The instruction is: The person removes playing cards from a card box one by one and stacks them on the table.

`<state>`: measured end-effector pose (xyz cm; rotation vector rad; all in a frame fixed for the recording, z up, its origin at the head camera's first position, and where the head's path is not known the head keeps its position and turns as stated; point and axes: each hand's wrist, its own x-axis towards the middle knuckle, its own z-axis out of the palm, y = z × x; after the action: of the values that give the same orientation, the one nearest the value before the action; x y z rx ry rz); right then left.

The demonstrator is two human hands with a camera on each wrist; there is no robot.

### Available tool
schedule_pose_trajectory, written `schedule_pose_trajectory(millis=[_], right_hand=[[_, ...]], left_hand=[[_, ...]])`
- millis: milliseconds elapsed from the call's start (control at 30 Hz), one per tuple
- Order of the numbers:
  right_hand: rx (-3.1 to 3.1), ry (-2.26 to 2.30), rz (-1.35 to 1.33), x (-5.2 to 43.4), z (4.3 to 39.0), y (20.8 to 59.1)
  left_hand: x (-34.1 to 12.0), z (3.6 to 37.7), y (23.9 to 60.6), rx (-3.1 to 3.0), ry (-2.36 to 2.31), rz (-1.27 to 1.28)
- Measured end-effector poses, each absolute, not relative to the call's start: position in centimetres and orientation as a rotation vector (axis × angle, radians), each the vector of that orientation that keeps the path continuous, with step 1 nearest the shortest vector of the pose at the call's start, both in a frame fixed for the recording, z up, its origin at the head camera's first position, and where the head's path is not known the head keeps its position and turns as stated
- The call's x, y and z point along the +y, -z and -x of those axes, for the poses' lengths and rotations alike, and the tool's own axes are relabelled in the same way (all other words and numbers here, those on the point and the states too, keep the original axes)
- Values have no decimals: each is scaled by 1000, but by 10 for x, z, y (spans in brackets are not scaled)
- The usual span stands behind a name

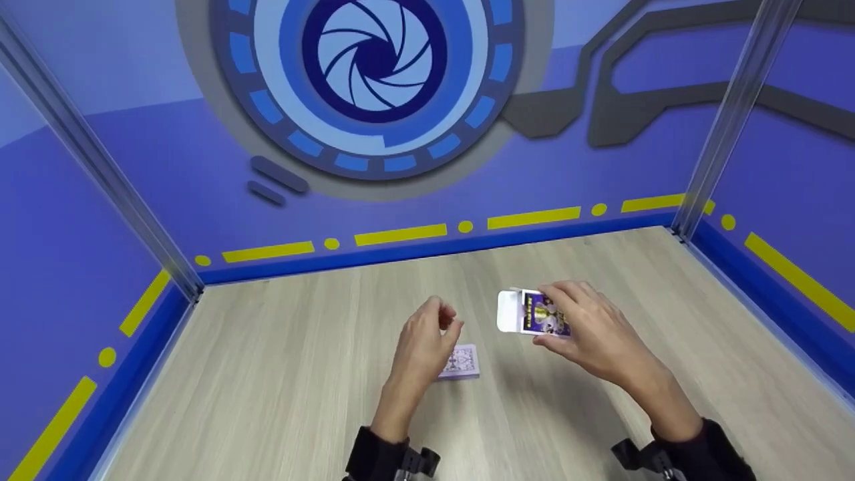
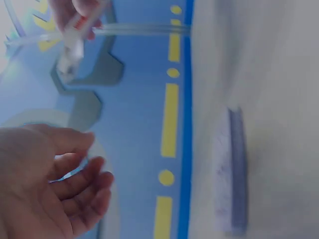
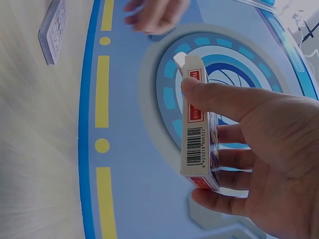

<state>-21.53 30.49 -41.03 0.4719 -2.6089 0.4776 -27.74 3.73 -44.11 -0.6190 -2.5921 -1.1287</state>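
Observation:
My right hand (image 1: pixel 591 327) grips a playing card box (image 1: pixel 544 314) above the table, thumb on one narrow side and fingers round the other. The box's white end flap (image 1: pixel 509 311) stands out to the left, and a barcode shows on its side in the right wrist view. My left hand (image 1: pixel 426 337) hovers to the left of the box with loosely curled fingers and nothing in them. Below it a deck of cards (image 1: pixel 461 361) with a patterned purple back lies squared up on the table, partly hidden by the hand in the head view.
The wood-grain table (image 1: pixel 287 374) is enclosed by blue printed walls (image 1: pixel 147 167) at the back and both sides. Metal posts (image 1: pixel 728 127) stand at the back corners. Each wrist wears a black strap (image 1: pixel 701 454) with a camera mount.

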Motion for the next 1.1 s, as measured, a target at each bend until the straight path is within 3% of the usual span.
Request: schedule_pose_trajectory(millis=[267, 1100], right_hand=[[-2607, -437, -525, 295, 216, 416], [-2546, -402, -664, 276, 212, 421]], left_hand=[[60, 252, 420, -2367, 1630, 774], [70, 258, 438, -2480, 1761, 750]])
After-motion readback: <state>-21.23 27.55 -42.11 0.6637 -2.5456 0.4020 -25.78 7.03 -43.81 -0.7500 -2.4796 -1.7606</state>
